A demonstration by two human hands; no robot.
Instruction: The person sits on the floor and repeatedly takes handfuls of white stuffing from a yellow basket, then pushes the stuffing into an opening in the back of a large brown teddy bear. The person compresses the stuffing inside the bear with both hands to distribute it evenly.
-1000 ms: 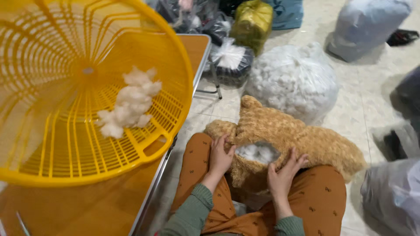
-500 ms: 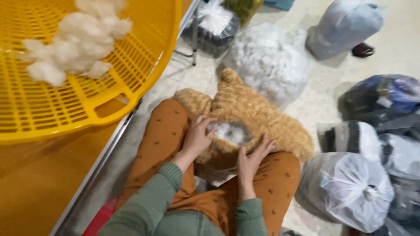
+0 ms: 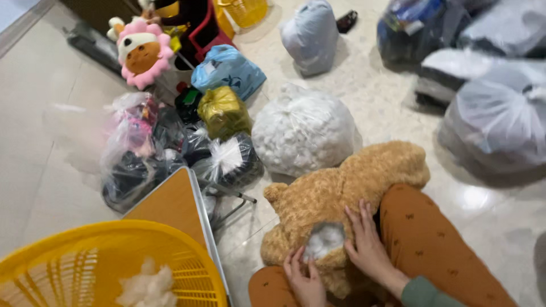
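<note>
Pale speckled floor tiles (image 3: 392, 108) run under everything you see, crowded with bags. On your lap lies a tan plush bear (image 3: 341, 190), its seam open so that a tuft of white stuffing (image 3: 323, 240) shows. Your left hand (image 3: 304, 278) rests just below that opening, fingers loosely curled against the fur, pinching nothing you can make out. Your right hand (image 3: 369, 250) lies flat beside the opening, fingers spread and pressed on the plush, its grip closed on nothing. Your orange trousers (image 3: 432, 244) support the bear from below. Just beyond the bear's head stands a clear bag of white stuffing (image 3: 304, 131). Left of it sit a gold bag (image 3: 223, 111), a blue bag (image 3: 227, 68) and dark bags. A pink flower-shaped plush toy (image 3: 142, 54) stands farther back. Near you, the orange worktop (image 3: 170, 204) carries a yellow basket (image 3: 74, 256) holding a clump of stuffing (image 3: 147, 287).
</note>
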